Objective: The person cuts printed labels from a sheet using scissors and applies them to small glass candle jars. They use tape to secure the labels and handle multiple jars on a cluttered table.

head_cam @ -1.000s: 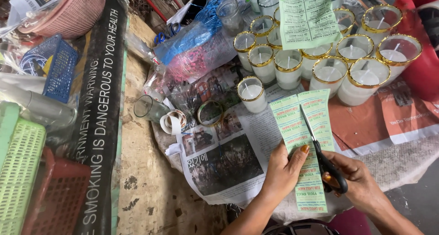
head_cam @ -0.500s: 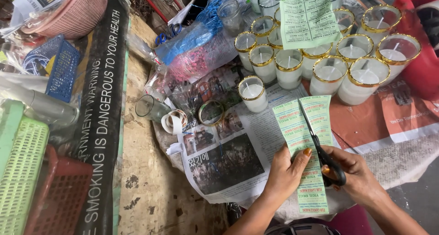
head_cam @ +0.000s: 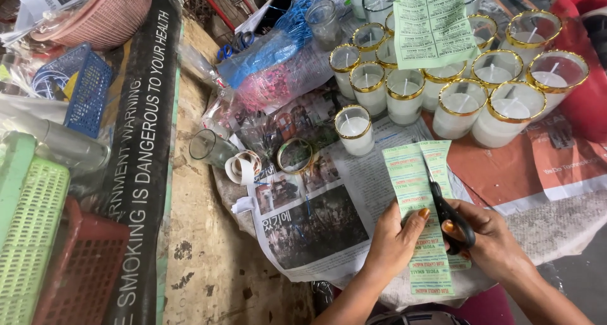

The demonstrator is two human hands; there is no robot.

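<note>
The left hand (head_cam: 395, 246) held a long green sheet of printed labels (head_cam: 417, 217) near its lower middle, its fingers (head_cam: 414, 220) clamped on the paper's left strip with the thumb tip pressed on top. The right hand (head_cam: 490, 239) gripped black-handled scissors (head_cam: 450, 214), its fingers closed through the loops, and the blades ran up the sheet along the line between its two columns, so that the upper part was split into two strips. The sheet lay over an open newspaper (head_cam: 316, 217) spread across the bench (head_cam: 208, 262), close to the person and well below the rows of candles. A single white candle in a gold-rimmed glass (head_cam: 354, 129) stood just beyond the sheet's top edge, and a cluster of gold-rimmed candle glasses (head_cam: 461, 104) filled the bench farther back, with a second green label sheet (head_cam: 433, 24) lying across their tops. To the left on the newspaper sat a loose gold ring (head_cam: 295, 154), a roll of tape (head_cam: 242, 168) and an empty glass (head_cam: 212, 149) lying on its side. Behind those lay clear bags of blue and pink bits (head_cam: 272, 66). At the far left were a black warning banner (head_cam: 136, 173), a blue basket (head_cam: 85, 88), a pink basket (head_cam: 107, 12), a green basket (head_cam: 28, 236) and a red basket (head_cam: 82, 268), all well apart from the hands.
</note>
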